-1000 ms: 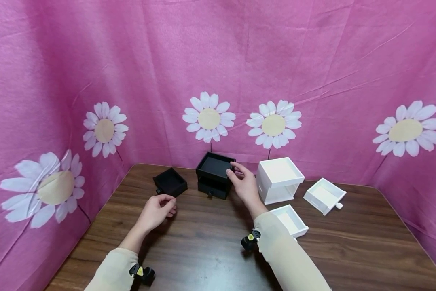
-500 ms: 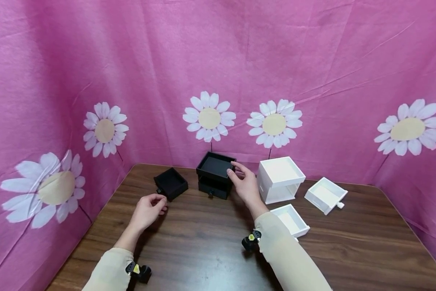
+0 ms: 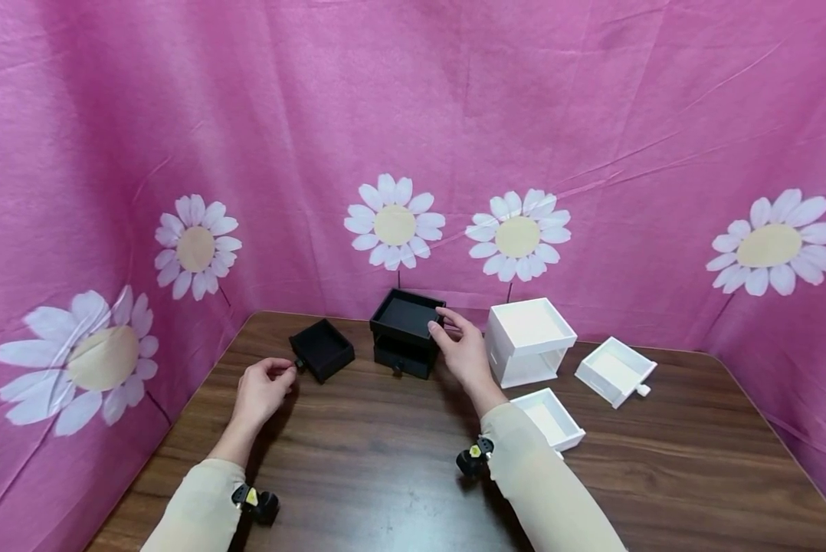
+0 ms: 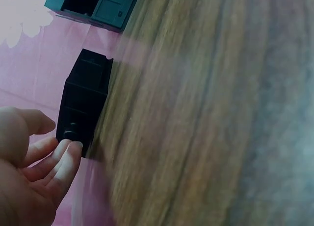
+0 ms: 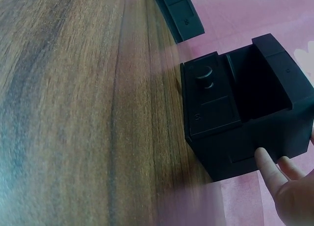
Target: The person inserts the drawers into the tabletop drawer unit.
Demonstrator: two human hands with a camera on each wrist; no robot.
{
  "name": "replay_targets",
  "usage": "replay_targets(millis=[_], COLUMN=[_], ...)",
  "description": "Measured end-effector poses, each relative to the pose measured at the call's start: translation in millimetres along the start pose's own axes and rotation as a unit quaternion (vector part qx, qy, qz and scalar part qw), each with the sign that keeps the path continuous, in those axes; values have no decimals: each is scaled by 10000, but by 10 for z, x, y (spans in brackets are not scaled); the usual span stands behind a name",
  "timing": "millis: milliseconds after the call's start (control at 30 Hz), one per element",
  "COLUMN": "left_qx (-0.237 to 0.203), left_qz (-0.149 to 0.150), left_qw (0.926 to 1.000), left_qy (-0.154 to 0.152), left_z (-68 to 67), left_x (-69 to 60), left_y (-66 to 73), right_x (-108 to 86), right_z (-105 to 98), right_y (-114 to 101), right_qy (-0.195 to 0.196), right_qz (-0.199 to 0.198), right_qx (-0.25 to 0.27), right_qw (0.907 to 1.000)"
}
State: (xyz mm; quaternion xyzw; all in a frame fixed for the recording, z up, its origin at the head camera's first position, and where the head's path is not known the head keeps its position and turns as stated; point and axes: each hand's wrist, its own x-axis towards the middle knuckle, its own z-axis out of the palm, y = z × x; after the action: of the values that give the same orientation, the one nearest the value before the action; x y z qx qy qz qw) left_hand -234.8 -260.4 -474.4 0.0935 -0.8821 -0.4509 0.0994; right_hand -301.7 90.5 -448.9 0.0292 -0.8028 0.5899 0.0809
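A small black drawer (image 3: 323, 350) lies on the table at the far left, its round knob (image 4: 70, 133) facing my left hand (image 3: 263, 392). The left fingertips are at the knob, with the thumb held apart in the left wrist view; whether they touch it I cannot tell. Right of the drawer stands a black two-tier drawer cabinet (image 3: 408, 316). Its upper slot is vacant and a drawer with a knob (image 5: 203, 74) fills the lower slot. My right hand (image 3: 463, 354) rests its extended fingertips on the cabinet's right side.
A white cabinet (image 3: 530, 337) with vacant slots stands right of the black one. One white drawer (image 3: 616, 371) lies farther right; another white drawer (image 3: 558, 420) sits partly behind the right sleeve. A pink flowered cloth (image 3: 413, 115) hangs behind the wooden table (image 3: 385, 460).
My left hand has moved left, from in front of the black drawer to its knob. The right hand stays against the black cabinet, which has not moved.
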Motion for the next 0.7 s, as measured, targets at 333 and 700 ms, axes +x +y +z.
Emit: replay_targets(millis=[333,700], left_qx=[-255,-61], left_qz=[-128,-87], left_qw=[9996,9998], left_qy=[-1,-144], left_z=[87,151], left_x=[133,236], left_y=[-44,-57], right_x=[-3,-18], right_z=[-23,-3], right_y=[-3,-37], right_qy=[4,-26], right_qz=[58,61], right_qx=[-11,26], right_qw=[10000,10000])
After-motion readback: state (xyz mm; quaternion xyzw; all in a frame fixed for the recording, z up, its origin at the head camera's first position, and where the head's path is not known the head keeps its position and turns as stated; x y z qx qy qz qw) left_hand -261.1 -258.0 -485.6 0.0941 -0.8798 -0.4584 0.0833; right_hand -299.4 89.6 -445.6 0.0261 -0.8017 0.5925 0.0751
